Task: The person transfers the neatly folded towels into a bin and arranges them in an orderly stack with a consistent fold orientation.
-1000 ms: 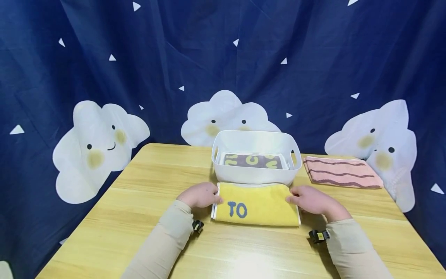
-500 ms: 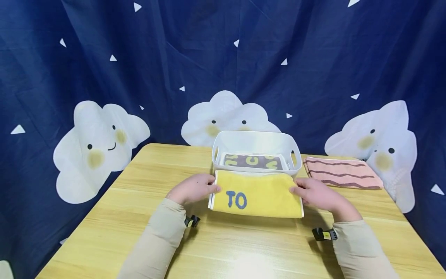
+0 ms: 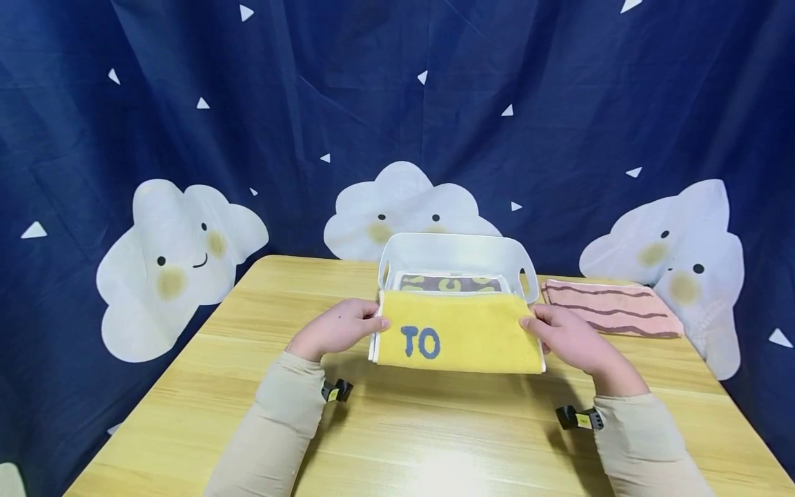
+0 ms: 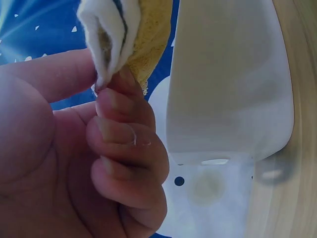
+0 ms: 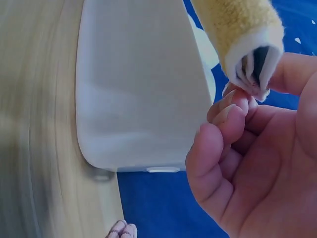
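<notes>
1. Holds the folded yellow towel (image 3: 461, 338) up off the wooden table (image 3: 459, 421), at 6 o'clock from the white basket (image 3: 456, 252); compared with one second ago, has raised it and brought it closer toward 12 o'clock.
2. Pinches the towel's 9 o'clock edge with the left hand (image 3: 338, 328), thumb in front, fingers curled behind; pinches its 3 o'clock edge the same way with the right hand (image 3: 577, 345). So clamped on the towel at both ends.
3. In the head view, now blocks the basket's front wall with the towel, and hides more of the gray towel (image 3: 428, 284) lying inside. Cannot tell whether touching the rim.
4. Leaves unmoved the pink striped towel (image 3: 611, 307), near 3 o'clock, beyond the right hand.
5. Seems, as a judgement, to be mid-carry: fold kept neat, spread wide between both grips, not yet set down.
</notes>
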Motion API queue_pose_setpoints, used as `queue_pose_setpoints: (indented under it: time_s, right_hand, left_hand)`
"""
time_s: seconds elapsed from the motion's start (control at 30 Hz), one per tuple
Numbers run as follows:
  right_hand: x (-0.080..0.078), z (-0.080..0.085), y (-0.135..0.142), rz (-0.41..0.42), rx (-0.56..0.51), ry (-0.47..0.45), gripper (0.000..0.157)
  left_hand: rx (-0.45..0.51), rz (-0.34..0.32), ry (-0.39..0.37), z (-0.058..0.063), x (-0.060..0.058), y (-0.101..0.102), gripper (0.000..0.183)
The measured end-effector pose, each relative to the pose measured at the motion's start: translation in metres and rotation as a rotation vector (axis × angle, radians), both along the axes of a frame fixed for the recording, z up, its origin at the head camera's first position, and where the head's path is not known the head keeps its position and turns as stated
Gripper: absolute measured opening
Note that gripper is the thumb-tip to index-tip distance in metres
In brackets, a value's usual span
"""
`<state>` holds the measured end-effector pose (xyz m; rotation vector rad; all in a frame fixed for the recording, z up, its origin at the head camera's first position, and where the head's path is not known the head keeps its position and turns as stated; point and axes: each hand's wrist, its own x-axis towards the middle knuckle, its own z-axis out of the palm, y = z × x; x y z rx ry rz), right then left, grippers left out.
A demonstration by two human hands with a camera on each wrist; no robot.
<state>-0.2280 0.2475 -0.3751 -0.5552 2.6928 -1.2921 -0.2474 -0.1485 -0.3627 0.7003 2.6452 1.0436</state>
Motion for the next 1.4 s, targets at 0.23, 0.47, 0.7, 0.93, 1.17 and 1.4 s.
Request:
queue_pose_setpoints:
  time_s: [0.23, 0.47, 0.7, 0.93, 1.17, 1.4]
  right_hand:
    - [-0.004, 0.003, 0.000, -0.066, 0.092, 0.090, 0.034]
    - [-0.021, 0.016, -0.001, -0.100, 0.118, 0.122, 0.035]
    - [-0.049, 0.035, -0.001, -0.132, 0.123, 0.017, 0.037]
    - [-0.076, 0.042, -0.003, -0.143, 0.242, 0.048, 0.041]
    - [-0.102, 0.045, -0.011, -0.166, 0.262, -0.042, 0.041]
    - [-0.118, 0.044, -0.012, -0.188, 0.327, -0.048, 0.038]
  left_hand:
    - [0.016, 0.086, 0.019, 0.003, 0.000, 0.007, 0.025]
    - [0.014, 0.176, 0.063, 0.011, -0.019, 0.018, 0.028]
    - [-0.042, 0.206, 0.069, 0.024, -0.050, 0.024, 0.029]
    - [-0.124, 0.211, 0.087, 0.022, -0.079, 0.026, 0.034]
    - [-0.164, 0.274, 0.064, 0.022, -0.103, 0.029, 0.035]
    - [-0.254, 0.292, 0.087, 0.024, -0.118, 0.039, 0.034]
